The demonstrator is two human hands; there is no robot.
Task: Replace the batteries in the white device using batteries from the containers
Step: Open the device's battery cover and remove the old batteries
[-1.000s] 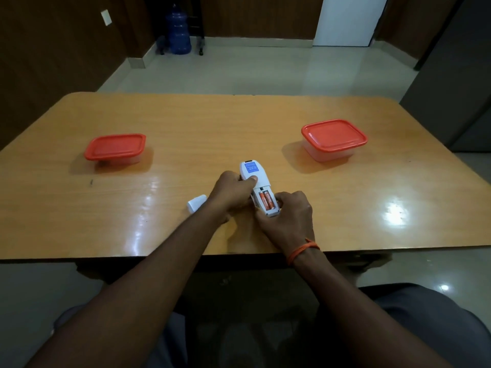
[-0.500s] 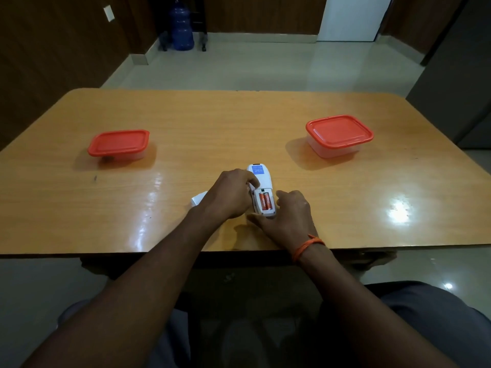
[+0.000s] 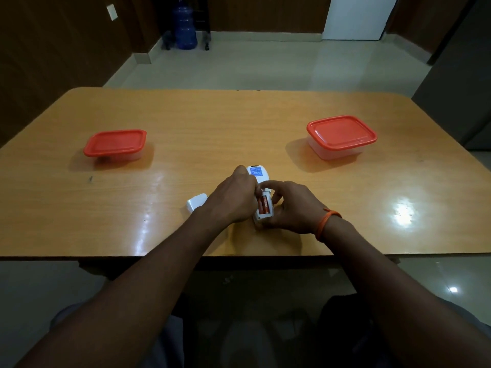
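The white device (image 3: 261,193) lies on the wooden table (image 3: 239,123), near its front edge and about in the middle, with the back side up. Its battery compartment is open and two orange batteries (image 3: 264,205) sit inside it, side by side. The left hand (image 3: 233,199) is curled around the left side of the device, the fingers closed against its edge, so it grips the body. The right hand (image 3: 291,207) holds the near right end of the device; its index finger is stretched out and the tip touches the device just above the batteries (the other fingers are bent under the device end, and I cannot tell exactly how they press). A small white cover (image 3: 197,205) lies on the table just left of the left hand. Two containers with red lids stand well apart from the device: the left container (image 3: 115,145) and the right container (image 3: 341,136), both closed.
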